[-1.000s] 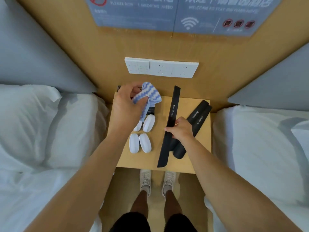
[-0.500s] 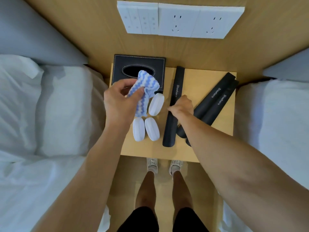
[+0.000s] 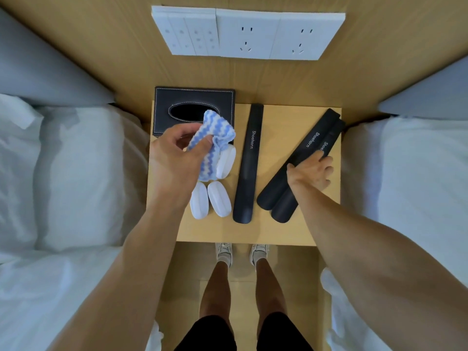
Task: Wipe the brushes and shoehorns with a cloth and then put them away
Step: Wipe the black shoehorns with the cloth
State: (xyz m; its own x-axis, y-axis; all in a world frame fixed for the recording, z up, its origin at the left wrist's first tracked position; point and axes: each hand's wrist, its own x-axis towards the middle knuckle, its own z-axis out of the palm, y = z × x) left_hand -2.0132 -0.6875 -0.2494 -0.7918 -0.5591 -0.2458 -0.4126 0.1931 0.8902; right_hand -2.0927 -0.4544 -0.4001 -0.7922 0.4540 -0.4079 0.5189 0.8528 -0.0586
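On the wooden nightstand (image 3: 253,233) a black shoehorn (image 3: 249,160) lies straight in the middle. Two more black shoehorns (image 3: 310,138) lie slanted and overlapping at the right. My right hand (image 3: 310,172) lies over this pair, thumb hooked at the left edge and fingers across the top. My left hand (image 3: 174,153) pinches a blue-and-white striped cloth (image 3: 215,138) above the table's left part. Below it are white oval brushes: one (image 3: 226,162) partly under the cloth, two (image 3: 200,200) side by side nearer me.
A black tissue box (image 3: 164,110) stands at the back left of the nightstand. A white switch and socket panel (image 3: 248,34) is on the wooden wall behind. White beds flank the nightstand left (image 3: 76,173) and right (image 3: 405,186). My feet (image 3: 224,250) stand on the floor below.
My right hand left the middle shoehorn and moved right onto the slanted pair. The middle shoehorn now lies flat on the table. My left hand keeps the cloth.
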